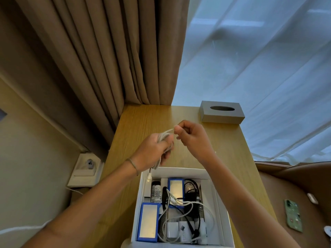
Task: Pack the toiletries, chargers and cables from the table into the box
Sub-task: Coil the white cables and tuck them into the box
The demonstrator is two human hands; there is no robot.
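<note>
My left hand point(154, 151) grips a bundle of white cable point(165, 136) above the wooden table point(143, 122). Beside it, my right hand point(191, 136) pinches the upper end of the same cable. A loose end with a white plug point(149, 176) hangs down over the back left corner of the white box point(175, 170). Inside the box lie two blue-edged cases point(148, 221), a small bottle point(156, 193), a black comb, white chargers point(172, 230) and tangled white and black cables.
A grey tissue box point(222, 111) stands at the table's far right. Brown curtains point(107, 51) and a sheer curtain hang behind. A wall socket point(87, 169) is at the left. A phone in a green case point(292, 214) lies on the brown seat to the right.
</note>
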